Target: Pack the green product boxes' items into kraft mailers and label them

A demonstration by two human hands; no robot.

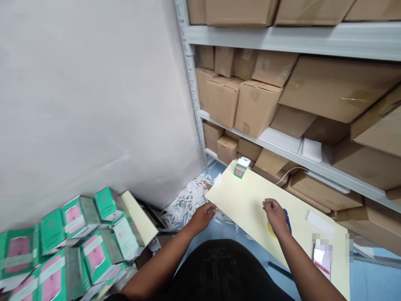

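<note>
My left hand (204, 216) hovers at the near left edge of a pale yellow board (250, 196), fingers curled together over small white paper scraps. My right hand (275, 213) is over the board's middle, fingers closed in a loose fist; what they hold is hidden. Just under and beside it lie a yellow disc and a blue-purple object (287, 220). One small green and pink box (242, 168) stands at the board's far corner. A white slip (320, 222) and a card (322, 258) lie to the right on the board.
A heap of green and pink boxes (72, 246) fills the lower left. White paper scraps (184, 202) litter the floor by the wall. Grey metal shelving (282, 37) packed with brown cartons (255, 106) rises behind the board. A dark pen (280, 269) lies on the blue floor.
</note>
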